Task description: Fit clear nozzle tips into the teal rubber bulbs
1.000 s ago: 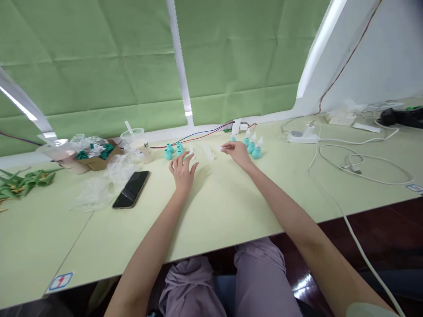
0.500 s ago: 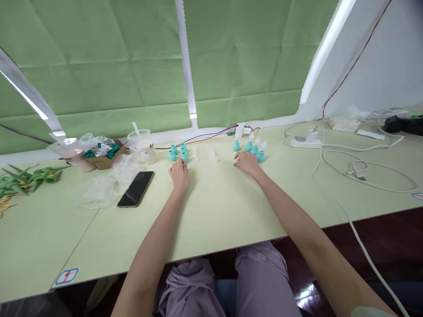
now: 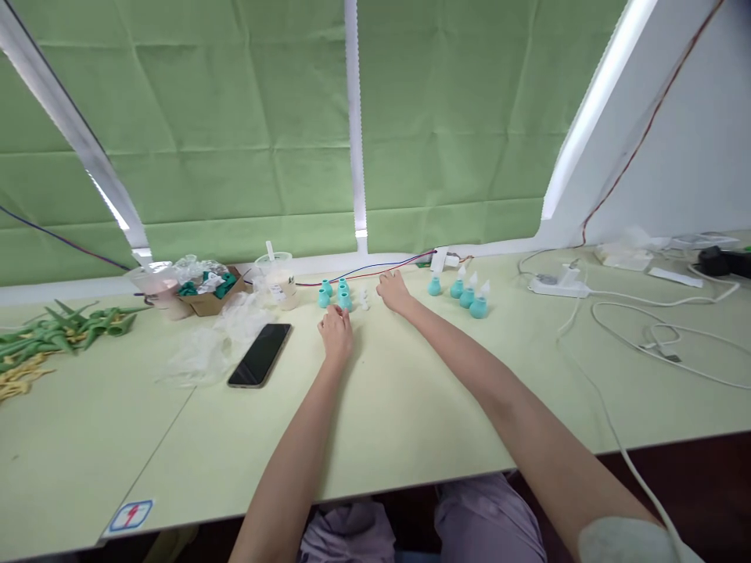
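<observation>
My left hand (image 3: pixel 336 332) rests on the table with its fingers curled together, right in front of a small group of turquoise squeeze bulbs (image 3: pixel 344 297). Whatever its fingertips pinch, if anything, is hidden. Beside that group lie small white plastic pieces (image 3: pixel 364 299). My right hand (image 3: pixel 393 292) is just right of these pieces, its fingers bent down toward the tabletop; what is under them cannot be seen. Farther right stand several more turquoise bulbs (image 3: pixel 467 297). Three of them carry pointed translucent white tips (image 3: pixel 472 278), and one bulb (image 3: pixel 434 286) has none.
A black phone (image 3: pixel 260 356) lies left of my left arm, by crumpled clear plastic (image 3: pixel 203 352). Behind are a drink cup (image 3: pixel 275 274) and a cardboard box (image 3: pixel 218 301). A white power strip (image 3: pixel 557 285) and loose white cable (image 3: pixel 639 348) occupy the right side.
My right hand has moved left, from beside the tipped bulbs to the small white pieces, and now covers some of them. My left hand stays by its bulbs. The view has tilted up slightly.
</observation>
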Demonstrator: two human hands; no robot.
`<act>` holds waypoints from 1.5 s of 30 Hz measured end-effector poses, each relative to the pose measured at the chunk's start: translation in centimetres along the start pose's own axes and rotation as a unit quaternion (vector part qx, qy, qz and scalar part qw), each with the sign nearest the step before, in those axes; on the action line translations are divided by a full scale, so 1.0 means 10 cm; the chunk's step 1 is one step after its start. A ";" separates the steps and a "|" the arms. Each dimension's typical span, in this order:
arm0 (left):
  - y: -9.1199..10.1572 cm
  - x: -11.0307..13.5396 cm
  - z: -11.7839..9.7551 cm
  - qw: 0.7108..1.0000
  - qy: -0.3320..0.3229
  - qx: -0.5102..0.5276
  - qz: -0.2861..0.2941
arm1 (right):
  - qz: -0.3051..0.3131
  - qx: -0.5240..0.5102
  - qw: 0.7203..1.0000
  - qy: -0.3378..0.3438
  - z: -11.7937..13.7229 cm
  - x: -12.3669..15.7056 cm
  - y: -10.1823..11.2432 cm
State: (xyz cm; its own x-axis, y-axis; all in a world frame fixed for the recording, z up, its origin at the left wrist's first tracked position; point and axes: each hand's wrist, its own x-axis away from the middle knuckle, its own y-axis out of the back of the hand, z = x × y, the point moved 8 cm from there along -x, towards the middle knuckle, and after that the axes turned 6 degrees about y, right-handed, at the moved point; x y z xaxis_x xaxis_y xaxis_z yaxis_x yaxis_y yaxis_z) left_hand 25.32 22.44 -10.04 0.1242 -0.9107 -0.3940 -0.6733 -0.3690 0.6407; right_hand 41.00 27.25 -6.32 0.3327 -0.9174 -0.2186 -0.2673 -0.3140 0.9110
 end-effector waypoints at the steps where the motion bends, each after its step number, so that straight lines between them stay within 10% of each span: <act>1: 0.00 0.00 0.00 1.000 0.000 0.004 0.003 | 0.011 0.015 1.000 -0.005 0.04 -0.08 -0.04; 13: -0.09 0.01 -0.01 1.000 -0.018 0.015 0.017 | 0.047 0.008 0.995 -0.083 0.05 -0.33 -0.37; 30: -0.12 0.02 -0.02 0.999 -0.024 -0.003 0.037 | -0.010 -0.113 0.989 0.090 0.15 -0.15 -0.11; 45: -0.13 0.01 -0.03 0.998 -0.032 -0.023 0.042 | -0.011 -0.112 0.992 0.065 0.24 -0.11 -0.11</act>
State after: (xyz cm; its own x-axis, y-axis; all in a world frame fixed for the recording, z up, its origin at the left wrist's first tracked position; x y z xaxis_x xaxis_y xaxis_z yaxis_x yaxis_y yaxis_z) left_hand 26.42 22.73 -10.71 0.0201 -0.9258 -0.3774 -0.6454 -0.3003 0.7023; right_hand 38.81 28.03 -7.94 0.4541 -0.8670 -0.2054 -0.0560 -0.2578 0.9646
